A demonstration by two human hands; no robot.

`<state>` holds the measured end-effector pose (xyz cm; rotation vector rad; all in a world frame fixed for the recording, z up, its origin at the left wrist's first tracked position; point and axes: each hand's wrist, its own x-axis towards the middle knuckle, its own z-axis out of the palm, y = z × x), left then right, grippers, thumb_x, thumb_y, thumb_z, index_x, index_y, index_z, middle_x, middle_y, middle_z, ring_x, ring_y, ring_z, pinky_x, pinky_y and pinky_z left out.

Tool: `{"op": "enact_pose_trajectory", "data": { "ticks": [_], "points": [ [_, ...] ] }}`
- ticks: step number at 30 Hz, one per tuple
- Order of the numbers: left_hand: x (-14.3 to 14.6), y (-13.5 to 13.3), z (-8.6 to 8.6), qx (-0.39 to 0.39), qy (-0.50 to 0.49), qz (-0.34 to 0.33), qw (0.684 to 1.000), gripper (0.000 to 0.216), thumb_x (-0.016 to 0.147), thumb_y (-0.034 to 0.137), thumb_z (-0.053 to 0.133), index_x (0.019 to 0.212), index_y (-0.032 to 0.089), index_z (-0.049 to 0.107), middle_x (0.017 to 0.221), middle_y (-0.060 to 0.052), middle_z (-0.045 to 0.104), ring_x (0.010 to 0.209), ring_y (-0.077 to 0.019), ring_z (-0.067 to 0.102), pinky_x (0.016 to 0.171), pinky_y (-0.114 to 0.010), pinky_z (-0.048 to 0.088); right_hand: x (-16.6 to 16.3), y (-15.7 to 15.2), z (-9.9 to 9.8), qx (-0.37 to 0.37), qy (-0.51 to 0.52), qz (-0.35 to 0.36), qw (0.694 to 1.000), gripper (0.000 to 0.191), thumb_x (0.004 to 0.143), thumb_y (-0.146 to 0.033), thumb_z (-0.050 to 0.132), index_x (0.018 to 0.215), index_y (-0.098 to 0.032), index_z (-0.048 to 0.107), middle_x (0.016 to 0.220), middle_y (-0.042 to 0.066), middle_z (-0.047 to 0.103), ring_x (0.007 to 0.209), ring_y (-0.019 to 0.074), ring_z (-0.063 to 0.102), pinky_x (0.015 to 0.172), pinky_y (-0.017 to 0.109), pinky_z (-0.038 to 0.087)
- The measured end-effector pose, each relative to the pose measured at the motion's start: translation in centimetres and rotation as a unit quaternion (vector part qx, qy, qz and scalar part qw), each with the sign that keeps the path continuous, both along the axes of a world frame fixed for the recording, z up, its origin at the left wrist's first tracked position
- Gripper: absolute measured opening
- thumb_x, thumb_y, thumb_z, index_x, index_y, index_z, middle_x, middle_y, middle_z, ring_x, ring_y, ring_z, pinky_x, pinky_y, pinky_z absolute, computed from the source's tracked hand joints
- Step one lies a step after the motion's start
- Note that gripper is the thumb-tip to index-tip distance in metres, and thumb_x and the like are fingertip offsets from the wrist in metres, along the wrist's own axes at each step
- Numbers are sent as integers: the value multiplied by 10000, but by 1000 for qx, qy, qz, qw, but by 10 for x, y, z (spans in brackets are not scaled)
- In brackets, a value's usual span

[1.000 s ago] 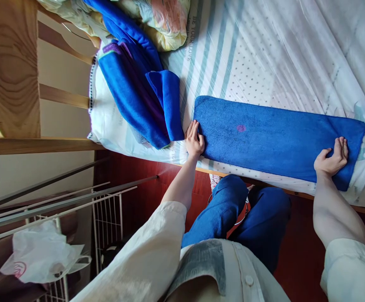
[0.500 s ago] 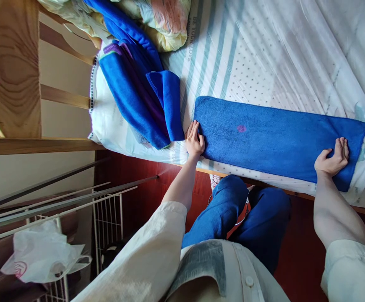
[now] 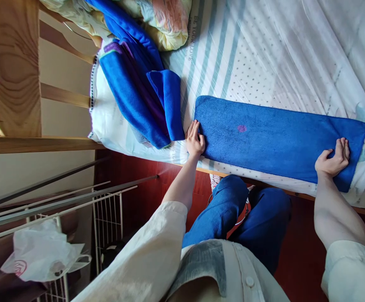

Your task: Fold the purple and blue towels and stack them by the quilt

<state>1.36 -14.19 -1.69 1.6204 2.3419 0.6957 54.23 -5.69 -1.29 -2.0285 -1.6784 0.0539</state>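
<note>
Left hand sets close-held fingers on the short left edge of the long, nappy blue towel; whether its grip pinches, I cannot tell. Right hand rests on the towel's right end, grip loosely curled and holding nothing. The towel lies flat along the near edge of the bed, with open striped sheet beyond it.

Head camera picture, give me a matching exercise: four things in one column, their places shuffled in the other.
1. left hand
2. right hand
3. plastic bag
4. bunched blue cloth

A. by the white wire rack
B. resting on the flat towel's right end
C. pressed to the flat towel's left edge
D. heaped on the bed beside the wooden frame

Pairs: 1-C, 2-B, 3-A, 4-D
</note>
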Motion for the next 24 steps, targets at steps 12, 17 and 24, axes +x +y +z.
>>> {"op": "enact_pose_trajectory", "data": {
  "ticks": [12,17,24],
  "points": [
    [1,0,1,4,16,-3,1000,595,941,242,400,1508,168,566,1589,-89,538,1548,-211,411,1311,-407,318,-1,0,2,-22,3,-8,1000,618,757,-102,471,1339,-123,678,1432,197,663,1413,331,587,1222,533,433],
    [1,0,1,5,16,-3,1000,596,942,239,394,1508,175,568,1591,-82,536,1549,-211,409,1312,-408,316,1,0,-2,3,-1,2,1000,599,758,-129,472,1313,-98,694,1409,206,677,1388,326,610,1212,512,447],
    [0,0,0,-3,2,1,1000,622,918,223,411,1520,171,554,1615,-76,507,1562,-214,384,1325,-406,293,2,-1,-3,3,-3,3,1000,623,745,-121,471,1327,-74,688,1410,216,674,1392,324,606,1221,494,442]
  ]
}}
